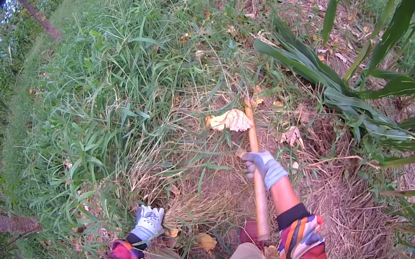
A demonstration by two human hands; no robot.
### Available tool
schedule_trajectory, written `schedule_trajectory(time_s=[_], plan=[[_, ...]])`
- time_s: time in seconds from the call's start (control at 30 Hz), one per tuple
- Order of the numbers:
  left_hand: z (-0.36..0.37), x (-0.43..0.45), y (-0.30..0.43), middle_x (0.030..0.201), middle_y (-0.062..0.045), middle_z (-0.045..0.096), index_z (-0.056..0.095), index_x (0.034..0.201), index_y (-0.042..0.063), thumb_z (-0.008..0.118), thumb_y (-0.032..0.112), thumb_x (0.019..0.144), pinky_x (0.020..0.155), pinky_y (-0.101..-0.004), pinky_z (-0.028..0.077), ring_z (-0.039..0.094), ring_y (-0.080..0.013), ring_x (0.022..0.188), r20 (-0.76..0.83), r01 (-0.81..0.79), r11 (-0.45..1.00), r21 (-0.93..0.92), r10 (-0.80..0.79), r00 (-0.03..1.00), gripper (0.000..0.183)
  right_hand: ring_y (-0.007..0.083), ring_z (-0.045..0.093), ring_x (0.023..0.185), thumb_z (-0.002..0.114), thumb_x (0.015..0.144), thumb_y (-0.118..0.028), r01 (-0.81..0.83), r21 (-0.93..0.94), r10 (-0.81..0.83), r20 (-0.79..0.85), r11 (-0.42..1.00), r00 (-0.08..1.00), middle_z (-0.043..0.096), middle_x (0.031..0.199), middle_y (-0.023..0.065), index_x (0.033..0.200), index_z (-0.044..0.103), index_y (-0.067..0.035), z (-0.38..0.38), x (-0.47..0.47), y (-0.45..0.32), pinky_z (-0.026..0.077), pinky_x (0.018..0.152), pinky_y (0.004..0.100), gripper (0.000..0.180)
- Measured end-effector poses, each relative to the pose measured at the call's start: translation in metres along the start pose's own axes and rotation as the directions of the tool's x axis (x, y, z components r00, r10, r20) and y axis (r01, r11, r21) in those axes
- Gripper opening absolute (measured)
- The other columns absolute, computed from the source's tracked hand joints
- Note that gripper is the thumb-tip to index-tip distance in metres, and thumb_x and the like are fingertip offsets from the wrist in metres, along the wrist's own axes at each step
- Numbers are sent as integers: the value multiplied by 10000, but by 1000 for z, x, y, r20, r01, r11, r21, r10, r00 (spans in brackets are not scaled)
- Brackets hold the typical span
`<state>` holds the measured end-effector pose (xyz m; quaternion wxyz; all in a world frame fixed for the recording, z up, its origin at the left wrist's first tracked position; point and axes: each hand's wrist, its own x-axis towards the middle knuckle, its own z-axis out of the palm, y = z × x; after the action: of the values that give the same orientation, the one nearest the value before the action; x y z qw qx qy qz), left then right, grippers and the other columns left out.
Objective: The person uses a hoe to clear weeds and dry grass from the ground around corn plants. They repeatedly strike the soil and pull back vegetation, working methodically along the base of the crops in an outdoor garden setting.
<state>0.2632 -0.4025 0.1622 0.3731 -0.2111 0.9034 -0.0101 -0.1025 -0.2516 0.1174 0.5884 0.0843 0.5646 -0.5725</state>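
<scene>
My right hand (pixel 263 166), in a pale work glove, is wrapped around the middle of a long wooden tool handle (pixel 256 137). The handle's near end hangs above my dark red shoe (pixel 250 234). Its far end goes into weeds and dead leaves, so any tool head is hidden. Low on the left, my gloved left hand (pixel 150 220) has its fingers curled down at the edge of the green grass (pixel 107 142). A clump of dry grass (pixel 196 211) lies just right of it. Its fingertips are hidden, and I cannot tell whether stems are in its grasp.
Maize plants (pixel 362 78) with long leaves lean in from the right. Dry straw (pixel 340 215) covers the ground below them. A large dry leaf (pixel 233 120) lies beside the handle. Tree trunks (pixel 36 15) stand along the left edge, past the thick weeds.
</scene>
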Motion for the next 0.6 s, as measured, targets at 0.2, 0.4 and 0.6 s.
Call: schedule_trajectory(time_s=[0.2,0.4,0.6], plan=[[16,-2,-4,993,-150,556,503,1064,66,593,317,684,886,-473,314,510,-314,985,-11,-10,994,108,12,1000,465,167,474,369,573,745,-119,38,-300,-75,-113,953,991,515,524,82,740,514,43,-3,-45,45,450,340,319,172],[-14,5,7,963,-133,569,511,1056,76,577,283,675,830,-472,348,531,-298,946,-30,-44,984,175,50,998,438,209,549,394,572,715,-196,-75,-518,-14,-164,852,986,555,554,117,932,470,26,-59,-134,101,469,372,344,327],[-39,35,32,815,-108,603,586,941,72,579,287,688,699,-500,415,580,-276,794,-38,-102,931,351,123,992,332,233,585,528,625,699,-278,-12,-791,-132,-117,612,984,573,633,116,869,518,-17,-72,-234,138,475,523,360,328]])
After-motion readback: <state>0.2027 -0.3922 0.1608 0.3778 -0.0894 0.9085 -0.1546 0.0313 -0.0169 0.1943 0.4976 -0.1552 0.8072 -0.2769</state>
